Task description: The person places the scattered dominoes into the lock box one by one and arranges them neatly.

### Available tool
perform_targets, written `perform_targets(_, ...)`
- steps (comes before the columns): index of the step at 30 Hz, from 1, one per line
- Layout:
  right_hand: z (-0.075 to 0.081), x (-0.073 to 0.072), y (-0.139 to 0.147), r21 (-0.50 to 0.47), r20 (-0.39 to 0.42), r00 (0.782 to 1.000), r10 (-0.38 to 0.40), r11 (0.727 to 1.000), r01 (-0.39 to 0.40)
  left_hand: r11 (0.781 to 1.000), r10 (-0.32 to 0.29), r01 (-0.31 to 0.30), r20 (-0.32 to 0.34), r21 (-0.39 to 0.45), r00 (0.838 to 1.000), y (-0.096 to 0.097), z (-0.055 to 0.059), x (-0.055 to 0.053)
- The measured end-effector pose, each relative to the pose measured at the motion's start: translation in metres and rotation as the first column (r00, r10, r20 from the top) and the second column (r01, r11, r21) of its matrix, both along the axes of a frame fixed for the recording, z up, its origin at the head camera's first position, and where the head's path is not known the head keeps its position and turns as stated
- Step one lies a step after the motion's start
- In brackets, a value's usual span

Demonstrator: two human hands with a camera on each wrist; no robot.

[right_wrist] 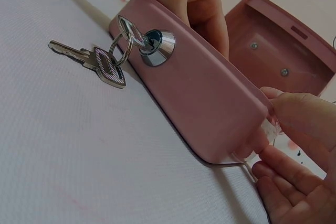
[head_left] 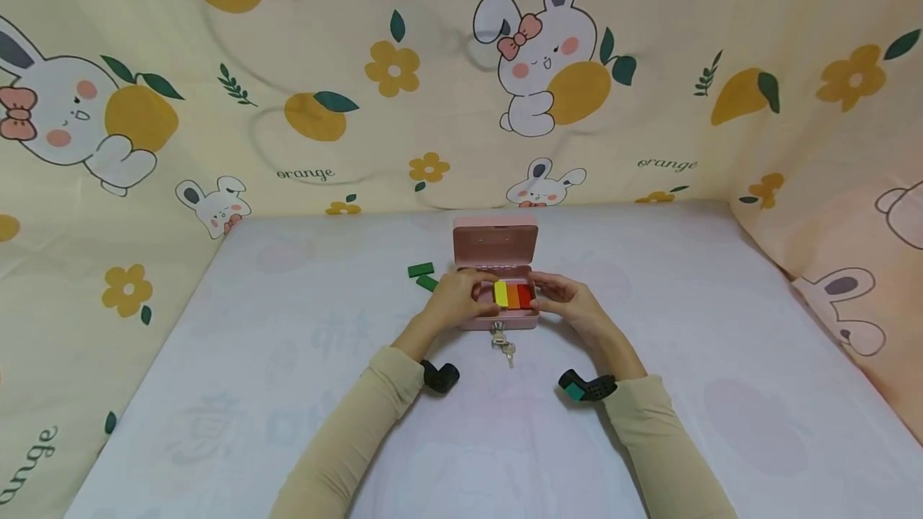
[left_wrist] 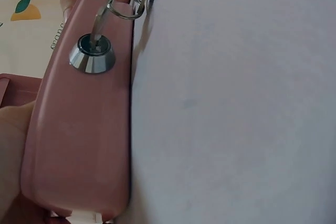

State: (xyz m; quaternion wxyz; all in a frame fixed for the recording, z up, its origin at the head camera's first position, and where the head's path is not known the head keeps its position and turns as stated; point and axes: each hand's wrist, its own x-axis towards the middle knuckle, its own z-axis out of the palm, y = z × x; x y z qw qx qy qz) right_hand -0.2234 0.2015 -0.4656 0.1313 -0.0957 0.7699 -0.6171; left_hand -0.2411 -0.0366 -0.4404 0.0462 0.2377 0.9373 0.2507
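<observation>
A pink cash box [head_left: 499, 324] stands with its lid [head_left: 495, 245] raised. Inside, a yellow block [head_left: 501, 294], an orange block [head_left: 513, 295] and red blocks [head_left: 525, 296] lie side by side. My left hand [head_left: 457, 297] reaches over the left rim, thumb and forefinger at the two ends of the yellow block. My right hand [head_left: 577, 304] holds the box's right side, its thumb at the rim and its other fingers outside the wall in the right wrist view. A key sits in the front lock [right_wrist: 159, 48], and a second key [right_wrist: 105, 67] hangs from its ring.
Two green blocks [head_left: 421, 270] lie on the white table cover [head_left: 346, 343], left of the box and near my left hand. A printed cloth [head_left: 433, 126] with rabbits and oranges hangs behind and at both sides. Each wrist wears a black camera [head_left: 441, 377].
</observation>
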Motion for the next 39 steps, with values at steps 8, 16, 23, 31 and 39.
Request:
perform_targets(8,0.0002,0.0001,-0.0001,-0.005,-0.002,1.000,0.001,1.000,-0.001,0.998,0.012,-0.014,-0.029,-0.066,1.000,0.0029,-0.0034,-0.0019)
perform_targets(16,0.0016,0.0016,0.0001,-0.004,0.000,1.000,-0.003,1.000,0.003,0.994,0.027,-0.026,0.011,-0.105,1.000,0.0054,0.0012,-0.0003)
perform_targets(23,0.0019,0.0016,-0.0008,0.003,-0.011,1.000,0.002,1.000,-0.002,0.987,0.036,-0.033,0.018,-0.154,0.999,0.0084,0.0038,0.0009)
perform_targets(31,0.0015,0.0014,-0.0011,-0.004,-0.006,1.000,-0.003,1.000,0.003,0.981,0.041,-0.037,0.014,-0.191,0.999,0.0100,0.0028,0.0001)
perform_targets(39,0.0009,0.0008,-0.0009,-0.003,-0.009,1.000,0.001,1.000,-0.001,0.982,0.027,-0.025,0.007,-0.187,1.000,0.0094,0.0050,0.0011)
